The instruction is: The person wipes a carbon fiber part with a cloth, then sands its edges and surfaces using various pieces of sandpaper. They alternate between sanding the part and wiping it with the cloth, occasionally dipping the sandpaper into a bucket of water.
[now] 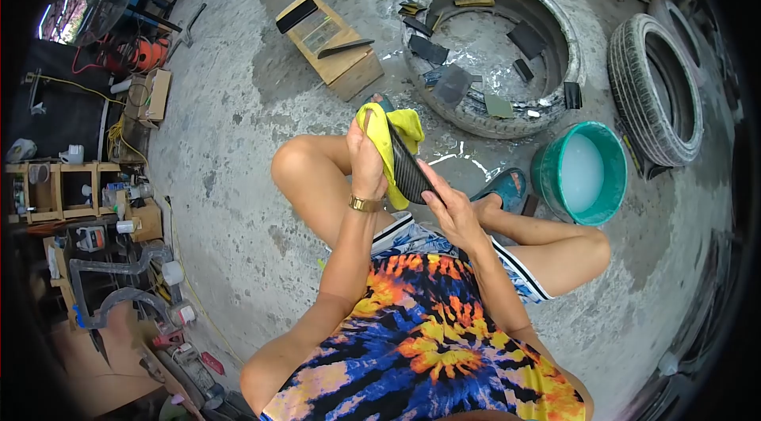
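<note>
My left hand (366, 161) grips a yellow cloth (387, 129) and presses it against a black ribbed rubber piece (411, 173). My right hand (450, 211) holds that rubber piece from below, near its lower end. Both hands are raised above my bent knees as I sit low over the concrete floor. The cloth wraps over the upper end of the rubber piece and hides it. A gold watch sits on my left wrist.
A tyre (498, 48) lying flat ahead holds water and several black rubber pieces. A second tyre (656, 88) lies to the right. A green bucket (555, 175) of milky water stands beside my right knee. A wooden stool (331, 44) lies ahead left. Cluttered shelves and tools fill the left edge.
</note>
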### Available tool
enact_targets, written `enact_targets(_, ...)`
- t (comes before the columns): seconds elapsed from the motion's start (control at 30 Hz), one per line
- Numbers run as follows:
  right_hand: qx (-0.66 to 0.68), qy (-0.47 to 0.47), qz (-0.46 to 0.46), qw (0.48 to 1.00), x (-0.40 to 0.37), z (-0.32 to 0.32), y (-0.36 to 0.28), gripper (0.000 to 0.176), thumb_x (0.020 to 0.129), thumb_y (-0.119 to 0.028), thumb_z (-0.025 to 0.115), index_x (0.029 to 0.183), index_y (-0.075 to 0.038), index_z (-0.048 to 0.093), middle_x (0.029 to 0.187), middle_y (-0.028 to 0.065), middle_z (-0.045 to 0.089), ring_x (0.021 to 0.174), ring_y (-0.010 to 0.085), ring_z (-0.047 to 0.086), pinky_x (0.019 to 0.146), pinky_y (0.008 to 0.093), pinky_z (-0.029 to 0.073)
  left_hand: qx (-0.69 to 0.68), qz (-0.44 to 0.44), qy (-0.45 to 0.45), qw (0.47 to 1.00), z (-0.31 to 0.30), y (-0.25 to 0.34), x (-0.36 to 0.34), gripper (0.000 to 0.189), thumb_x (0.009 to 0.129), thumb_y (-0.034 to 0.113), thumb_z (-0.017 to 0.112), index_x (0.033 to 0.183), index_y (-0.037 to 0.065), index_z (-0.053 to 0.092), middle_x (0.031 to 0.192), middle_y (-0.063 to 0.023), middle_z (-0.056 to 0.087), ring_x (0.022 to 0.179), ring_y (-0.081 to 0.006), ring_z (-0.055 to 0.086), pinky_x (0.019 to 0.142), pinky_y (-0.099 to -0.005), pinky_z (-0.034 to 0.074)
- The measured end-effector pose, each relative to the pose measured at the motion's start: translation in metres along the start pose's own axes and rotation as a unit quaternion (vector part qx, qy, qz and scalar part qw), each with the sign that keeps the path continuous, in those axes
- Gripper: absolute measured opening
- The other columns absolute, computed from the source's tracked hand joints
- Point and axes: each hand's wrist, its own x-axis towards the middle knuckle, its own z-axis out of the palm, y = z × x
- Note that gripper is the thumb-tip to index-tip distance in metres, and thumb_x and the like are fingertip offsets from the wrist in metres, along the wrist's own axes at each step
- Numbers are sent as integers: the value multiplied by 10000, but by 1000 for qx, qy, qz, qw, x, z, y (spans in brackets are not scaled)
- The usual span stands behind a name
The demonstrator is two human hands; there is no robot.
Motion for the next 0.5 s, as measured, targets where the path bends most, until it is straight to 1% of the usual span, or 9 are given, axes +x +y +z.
enact_targets(0.07,13,-6,16,1000,-2,0,-1,469,953,-80,493,1410,-49,390,1349,193,506,1167,357,557,933,330,446,40,19,-24,999,-5,-2,4,261,1018,233,439,1178,52,537,905,10,597,771,-69,575,665,-226,486)
enact_targets(0.17,6,5,-22,1000,-8,-3,6,468,966,-91,481,1417,-32,372,1389,177,482,1187,303,560,947,327,433,13,8,44,999,-6,7,26,226,1009,254,454,1056,60,561,850,-12,605,727,-115,601,644,-281,512)
enact_targets(0.2,0,21,-36,999,-14,-3,15,459,976,-121,478,1415,-31,378,1289,152,550,1040,250,605,851,312,461,-13,-8,86,996,-10,16,37,224,1002,265,465,1007,64,565,835,-26,613,712,-141,616,641,-301,525)
enact_targets(0.23,-6,35,-50,998,-19,-4,19,453,987,-151,476,1413,-29,385,1189,128,618,894,197,650,755,297,490,-10,14,82,997,-38,20,61,253,996,288,473,999,51,559,873,-71,636,743,-190,637,690,-344,542)
enact_targets(0.27,-7,37,-51,998,-25,-6,18,453,987,-151,476,1413,-29,385,1189,128,618,894,197,650,755,297,490,-6,36,75,996,-65,24,81,284,989,312,480,991,38,554,910,-117,659,774,-238,657,740,-387,559)
enact_targets(0.3,163,36,79,983,-32,-8,16,446,988,-165,480,1405,-32,391,1023,59,575,739,138,548,648,261,440,-5,43,48,998,-64,36,80,272,988,302,483,991,41,560,895,-107,660,778,-238,658,735,-392,557)
enact_targets(0.33,329,37,202,922,-34,-10,14,440,990,-180,484,1397,-36,397,857,-10,532,585,79,446,540,225,389,-2,47,18,999,-57,48,73,261,987,292,487,991,44,565,879,-97,661,781,-237,658,731,-398,555)
enact_targets(0.37,388,50,191,900,-30,-6,13,436,990,-216,497,1383,-63,389,707,-56,343,511,34,237,462,201,225,33,41,14,999,-53,57,69,295,1002,305,445,984,37,569,868,-77,642,781,-220,635,748,-361,544)
enact_targets(0.5,501,54,167,848,-1,-6,12,435,986,-282,509,1347,-76,382,673,-58,308,519,38,274,460,198,257,108,68,-57,990,-48,74,55,357,960,302,349,981,15,561,865,-90,593,841,-217,577,806,-337,490)
